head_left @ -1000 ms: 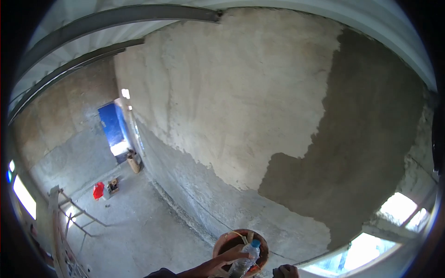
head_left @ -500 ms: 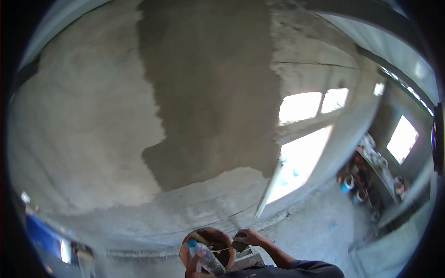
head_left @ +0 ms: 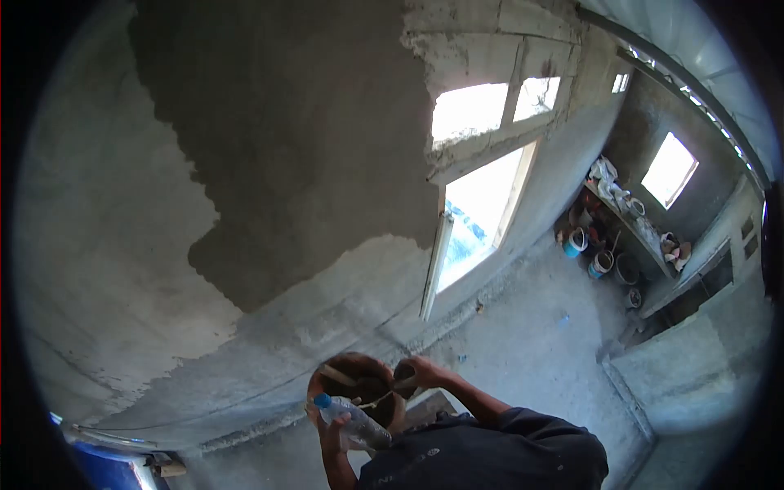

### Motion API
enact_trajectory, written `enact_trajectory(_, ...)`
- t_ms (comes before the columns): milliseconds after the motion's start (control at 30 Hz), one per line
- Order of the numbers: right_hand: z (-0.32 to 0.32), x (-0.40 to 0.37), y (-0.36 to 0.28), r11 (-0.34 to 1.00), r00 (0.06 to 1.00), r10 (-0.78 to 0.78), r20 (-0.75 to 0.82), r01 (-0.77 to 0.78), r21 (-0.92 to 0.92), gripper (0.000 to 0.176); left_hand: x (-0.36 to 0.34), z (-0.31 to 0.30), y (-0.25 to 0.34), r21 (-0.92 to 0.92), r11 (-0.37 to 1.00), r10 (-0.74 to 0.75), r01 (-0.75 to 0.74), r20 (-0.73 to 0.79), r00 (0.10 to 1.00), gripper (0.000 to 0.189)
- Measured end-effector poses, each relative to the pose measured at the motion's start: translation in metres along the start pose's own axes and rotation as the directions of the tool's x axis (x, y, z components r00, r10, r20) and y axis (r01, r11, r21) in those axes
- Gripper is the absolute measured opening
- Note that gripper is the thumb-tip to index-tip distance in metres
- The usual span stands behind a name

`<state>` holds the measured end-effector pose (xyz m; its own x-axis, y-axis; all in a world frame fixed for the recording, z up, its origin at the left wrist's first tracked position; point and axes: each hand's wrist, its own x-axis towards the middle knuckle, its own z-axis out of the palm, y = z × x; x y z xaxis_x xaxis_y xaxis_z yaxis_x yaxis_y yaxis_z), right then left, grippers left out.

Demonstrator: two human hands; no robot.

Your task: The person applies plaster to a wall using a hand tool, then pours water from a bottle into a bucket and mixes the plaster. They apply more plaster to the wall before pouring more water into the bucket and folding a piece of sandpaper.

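Observation:
My left hand is closed around a clear plastic bottle with a blue cap, tilted with the cap toward the upper left. The bottle overlaps the near side of a round bucket, which has a dark inside and a pale stick-like handle in it. Fingers bent, my right hand grips a small dark, rounded object at the bucket's right edge; its kind I cannot tell. A thin light cord or wire handle crosses the bucket between both hands.
Ahead rises a wall with a dark, wet-looking plaster patch. Right of it is a bright opening reaching low. Several buckets stand beneath a cluttered shelf at the far right. A blue thing shows at lower left.
The view has swung to the right, so the wall patch and openings sit further left. Both hands keep their hold, and the bucket with the hands appears slightly higher in view.

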<state>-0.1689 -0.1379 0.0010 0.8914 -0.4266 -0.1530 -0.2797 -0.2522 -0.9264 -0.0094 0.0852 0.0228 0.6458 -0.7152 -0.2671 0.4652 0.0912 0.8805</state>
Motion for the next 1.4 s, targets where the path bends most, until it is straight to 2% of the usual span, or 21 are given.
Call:
enact_trajectory(67, 0.001, 0.001, 0.008, 0.999, 0.998, 0.040, 0.042, -0.039, -0.030, 0.031, -0.003, 0.001, 0.001, -0.011, 1.000, 0.013, -0.012, 0.015, 1.000, 0.053)
enact_trajectory(133, 0.009, 0.004, 0.022, 0.999, 0.997, -0.044, -0.066, 0.042, -0.030, 0.028, -0.005, 0.004, 0.005, 0.016, 1.000, -0.021, 0.021, 0.019, 1.000, 0.051)
enact_trajectory(200, 0.006, -0.002, 0.012, 0.996, 0.994, 0.083, -0.076, -0.080, 0.036, 0.026, -0.007, 0.006, 0.009, -0.046, 0.996, -0.075, 0.075, 0.006, 0.997, 0.056)
enact_trajectory(267, 0.006, -0.001, 0.024, 0.994, 0.994, 0.094, -0.056, -0.090, 0.065, 0.026, -0.008, 0.007, 0.009, -0.014, 0.999, -0.039, 0.038, -0.007, 0.999, 0.053)
enact_trajectory(333, 0.002, -0.003, 0.010, 0.971, 0.987, 0.163, -0.005, -0.160, 0.178, 0.026, -0.007, 0.007, 0.012, 0.011, 0.999, -0.050, 0.049, 0.054, 0.997, 0.049)
enact_trajectory(367, 0.005, -0.001, 0.025, 0.999, 0.997, 0.007, -0.071, -0.003, 0.050, 0.026, -0.010, 0.019, 0.021, -0.052, 0.998, -0.017, 0.021, 0.073, 0.997, 0.047)
enact_trajectory(433, 0.008, 0.002, 0.042, 0.978, 0.992, 0.113, -0.048, -0.103, 0.182, 0.027, -0.006, 0.014, 0.009, -0.040, 0.999, 0.000, 0.002, 0.048, 0.999, 0.047)
enact_trajectory(467, 0.008, 0.003, 0.043, 0.962, 0.985, 0.165, -0.056, -0.148, 0.231, 0.027, -0.004, 0.007, 0.005, 0.010, 1.000, -0.030, 0.029, 0.082, 0.996, 0.046)
enact_trajectory(500, 0.001, 0.001, 0.023, 0.968, 0.980, 0.194, -0.053, -0.182, 0.174, 0.028, -0.004, 0.004, 0.002, 0.003, 1.000, -0.030, 0.030, 0.079, 0.996, 0.046)
enact_trajectory(533, -0.001, 0.001, 0.020, 0.993, 0.990, 0.107, -0.094, -0.102, 0.052, 0.029, -0.004, 0.006, 0.002, -0.003, 0.999, -0.031, 0.032, 0.082, 0.996, 0.046)
enact_trajectory(667, -0.004, 0.003, 0.007, 0.971, 0.976, 0.206, -0.067, -0.195, 0.140, 0.030, -0.011, 0.015, 0.010, -0.006, 0.998, -0.060, 0.060, 0.024, 0.998, 0.046)
enact_trajectory(700, -0.004, 0.003, 0.011, 0.986, 0.981, 0.167, -0.097, -0.165, 0.034, 0.030, -0.010, 0.013, 0.006, -0.020, 0.999, -0.047, 0.048, 0.037, 0.998, 0.046)
enact_trajectory(800, -0.004, 0.005, 0.020, 0.987, 0.983, 0.151, -0.100, -0.155, -0.035, 0.031, -0.011, 0.011, 0.003, -0.047, 0.998, -0.037, 0.040, 0.052, 0.998, 0.046)
enact_trajectory(867, -0.004, 0.005, 0.029, 0.988, 0.985, 0.152, -0.086, -0.153, 0.004, 0.032, -0.013, 0.013, 0.006, -0.033, 0.999, -0.017, 0.018, 0.043, 0.999, 0.046)
enact_trajectory(933, -0.005, 0.005, 0.021, 0.988, 0.987, 0.130, -0.098, -0.137, -0.064, 0.032, -0.015, 0.014, 0.010, -0.033, 0.999, -0.028, 0.029, 0.034, 0.999, 0.046)
enact_trajectory(1067, -0.003, 0.007, 0.028, 0.989, 0.987, 0.126, -0.095, -0.133, -0.067, 0.033, -0.017, 0.017, 0.014, -0.025, 0.999, -0.029, 0.029, 0.006, 1.000, 0.051)
enact_trajectory(1133, 0.001, 0.008, 0.035, 0.990, 0.986, 0.137, -0.094, -0.140, -0.019, 0.038, -0.016, 0.014, 0.011, -0.025, 1.000, -0.018, 0.018, -0.001, 1.000, 0.051)
enact_trajectory(1200, 0.001, 0.007, 0.034, 0.973, 0.972, 0.223, -0.074, -0.218, 0.075, 0.049, -0.013, 0.014, 0.009, -0.023, 1.000, 0.000, 0.000, 0.014, 1.000, 0.051)
enact_trajectory(1267, 0.005, 0.009, 0.048, 0.959, 0.968, 0.234, -0.093, -0.213, 0.189, 0.048, -0.012, 0.013, 0.008, -0.026, 0.999, 0.030, -0.030, -0.024, 0.999, 0.049)
enact_trajectory(1333, -0.003, 0.005, 0.015, 0.954, 0.965, 0.251, -0.079, -0.233, 0.190, 0.044, -0.012, 0.008, 0.006, -0.022, 0.999, 0.033, -0.034, -0.032, 0.999, 0.049)
enact_trajectory(1400, 0.001, 0.007, 0.040, 0.919, 0.952, 0.301, -0.053, -0.275, 0.284, 0.036, -0.010, 0.007, 0.006, -0.017, 0.999, 0.038, -0.039, -0.051, 0.998, 0.049)
